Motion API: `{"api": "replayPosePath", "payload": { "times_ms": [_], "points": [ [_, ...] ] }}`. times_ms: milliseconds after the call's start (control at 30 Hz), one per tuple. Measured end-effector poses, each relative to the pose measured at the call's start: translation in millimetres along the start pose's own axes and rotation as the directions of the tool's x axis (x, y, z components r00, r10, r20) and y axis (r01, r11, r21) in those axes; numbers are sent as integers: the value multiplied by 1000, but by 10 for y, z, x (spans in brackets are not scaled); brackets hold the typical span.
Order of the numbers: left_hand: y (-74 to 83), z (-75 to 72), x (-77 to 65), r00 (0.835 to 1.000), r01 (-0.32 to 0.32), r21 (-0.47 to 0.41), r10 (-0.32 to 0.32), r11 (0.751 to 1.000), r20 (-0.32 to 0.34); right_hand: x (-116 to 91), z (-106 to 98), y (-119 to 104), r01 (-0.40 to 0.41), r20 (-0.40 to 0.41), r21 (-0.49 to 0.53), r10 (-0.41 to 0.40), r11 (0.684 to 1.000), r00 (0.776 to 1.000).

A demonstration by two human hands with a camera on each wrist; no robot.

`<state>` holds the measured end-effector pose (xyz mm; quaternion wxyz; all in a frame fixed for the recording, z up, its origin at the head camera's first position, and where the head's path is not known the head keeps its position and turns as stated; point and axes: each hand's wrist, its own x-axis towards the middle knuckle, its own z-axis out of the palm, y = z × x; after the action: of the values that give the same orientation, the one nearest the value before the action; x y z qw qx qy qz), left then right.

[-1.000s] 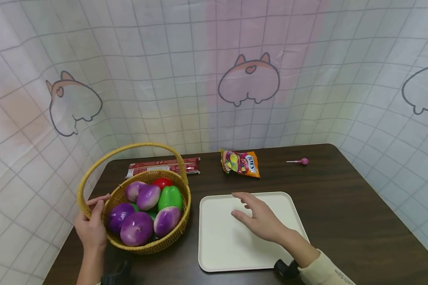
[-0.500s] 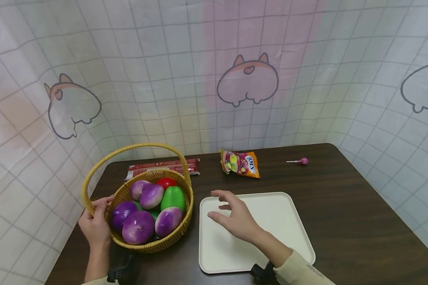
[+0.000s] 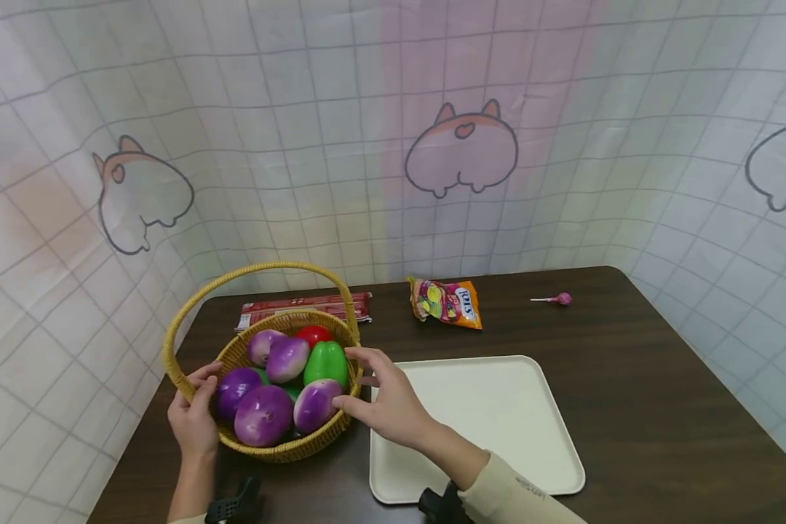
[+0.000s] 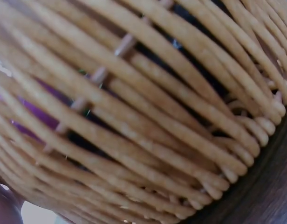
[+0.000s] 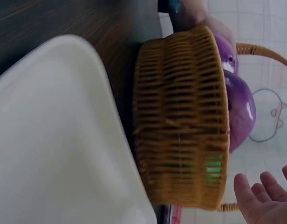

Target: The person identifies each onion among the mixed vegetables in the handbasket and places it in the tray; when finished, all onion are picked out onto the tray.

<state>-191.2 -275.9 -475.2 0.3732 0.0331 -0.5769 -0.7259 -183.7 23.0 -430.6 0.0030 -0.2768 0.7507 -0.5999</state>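
Note:
A yellow wicker basket [image 3: 287, 453] with a tall arched handle stands at the left of the table. It holds several glossy purple eggplants [image 3: 264, 415], a green bell pepper [image 3: 326, 362] and a red round piece [image 3: 314, 335]. My left hand [image 3: 195, 422] grips the basket's left rim by the foot of the handle; part of its fingers is hidden. At the right rim my right hand [image 3: 396, 407] has its fingers spread, beside the pepper and one eggplant. In the right wrist view those fingers [image 5: 269, 189] hold nothing. Woven strands of the basket [image 4: 148, 102] fill the left wrist view.
A white tray [image 3: 491, 422] lies right of the basket, under my right forearm. Behind are a long red packet [image 3: 262, 311], a colourful candy bag [image 3: 447, 303] and a pink lollipop [image 3: 562, 299]. A gridded curtain [image 3: 314, 182] surrounds the table's back and sides.
My right hand has moved left from over the tray to the basket's right rim. The basket has shifted slightly to the right together with my left hand.

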Motion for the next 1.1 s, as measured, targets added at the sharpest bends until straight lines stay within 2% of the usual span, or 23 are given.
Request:
{"api": "replayPosePath", "payload": {
  "times_ms": [133,300,467,567,833,1100],
  "points": [
    [-28,12,1,999,-29,-29,30,999,22,59,103,16,-2,-8,-11,2,1000,1000],
    [-57,29,3,997,-66,-58,69,996,47,86,211,32,-20,-37,-100,16,995,999],
    [-52,28,6,996,-78,-50,80,996,45,94,307,55,-63,-38,-195,57,979,998],
    [-44,18,6,996,-77,-36,79,996,41,82,355,79,-93,-36,-239,87,966,996],
    [-25,0,9,997,-65,-14,65,998,28,88,488,95,-107,-42,-323,98,940,994],
    [-35,-23,7,999,-47,6,47,999,18,83,590,99,-120,-20,-433,123,893,992]
  ]
}}
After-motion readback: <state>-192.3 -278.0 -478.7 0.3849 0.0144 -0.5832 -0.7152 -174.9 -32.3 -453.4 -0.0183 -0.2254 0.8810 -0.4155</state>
